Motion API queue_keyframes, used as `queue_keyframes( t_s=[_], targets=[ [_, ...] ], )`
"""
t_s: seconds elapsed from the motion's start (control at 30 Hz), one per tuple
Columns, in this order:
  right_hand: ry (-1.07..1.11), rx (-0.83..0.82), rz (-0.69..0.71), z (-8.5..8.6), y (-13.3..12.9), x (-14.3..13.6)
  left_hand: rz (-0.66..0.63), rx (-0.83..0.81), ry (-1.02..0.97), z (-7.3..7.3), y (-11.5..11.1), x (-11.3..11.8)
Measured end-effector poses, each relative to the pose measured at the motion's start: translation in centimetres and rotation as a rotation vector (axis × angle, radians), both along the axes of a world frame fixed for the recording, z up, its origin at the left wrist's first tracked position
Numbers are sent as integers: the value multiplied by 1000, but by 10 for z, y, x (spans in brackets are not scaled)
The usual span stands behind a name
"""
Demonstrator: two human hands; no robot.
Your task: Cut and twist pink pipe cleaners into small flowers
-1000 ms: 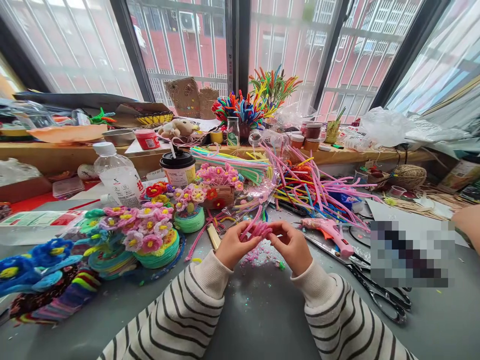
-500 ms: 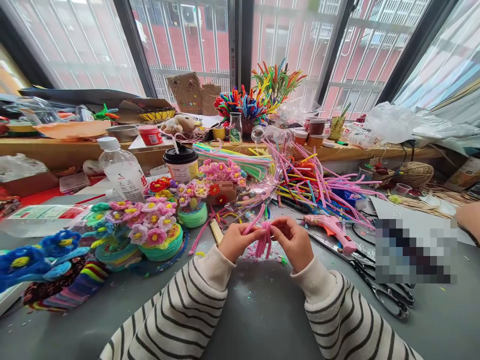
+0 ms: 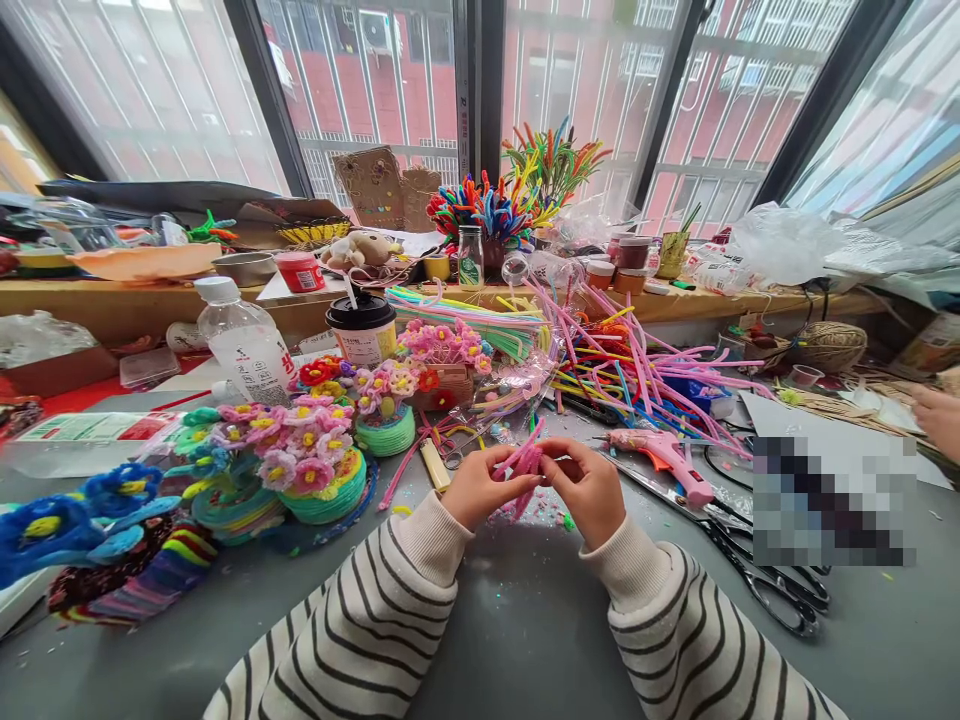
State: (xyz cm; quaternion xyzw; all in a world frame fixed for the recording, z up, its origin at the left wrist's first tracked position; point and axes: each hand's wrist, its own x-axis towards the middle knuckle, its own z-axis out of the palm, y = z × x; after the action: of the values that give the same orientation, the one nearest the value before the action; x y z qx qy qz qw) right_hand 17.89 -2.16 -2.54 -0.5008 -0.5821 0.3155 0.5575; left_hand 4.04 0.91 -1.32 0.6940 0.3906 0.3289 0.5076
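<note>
We get bright daylight from the windows (image 3: 555, 110) ahead, side panes (image 3: 150, 90) bleached pale. Wide-angle distortion slants the outer frames (image 3: 845, 90), soft shadow dims the near tabletop (image 3: 525, 640), and pixelation (image 3: 832, 500) masks a patch at right.

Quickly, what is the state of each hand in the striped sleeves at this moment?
Left hand: closed, holding a bunch of pink fuzzy stems.
Right hand: closed, pinching the same bunch from the other side.

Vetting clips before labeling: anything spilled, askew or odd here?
Yes: colored bits lie scattered on the gray tabletop near the left hand and right hand, like spilled trimmings. A pixelated block at right hides what's there.
</note>
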Motion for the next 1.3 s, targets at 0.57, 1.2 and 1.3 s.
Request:
queue_keyframes(
  t_s=[0.57,1.2,1.3],
  targets=[
    [48,58,14,-7,3,-2,-84,-139,-62,-2,2,-1],
    [100,5,14,-7,-4,-11,7,-344,-53,1,3,-1],
    [99,-1,-2,-7,-3,-10,-20,-308,-35,0,4,-1]
  ],
)
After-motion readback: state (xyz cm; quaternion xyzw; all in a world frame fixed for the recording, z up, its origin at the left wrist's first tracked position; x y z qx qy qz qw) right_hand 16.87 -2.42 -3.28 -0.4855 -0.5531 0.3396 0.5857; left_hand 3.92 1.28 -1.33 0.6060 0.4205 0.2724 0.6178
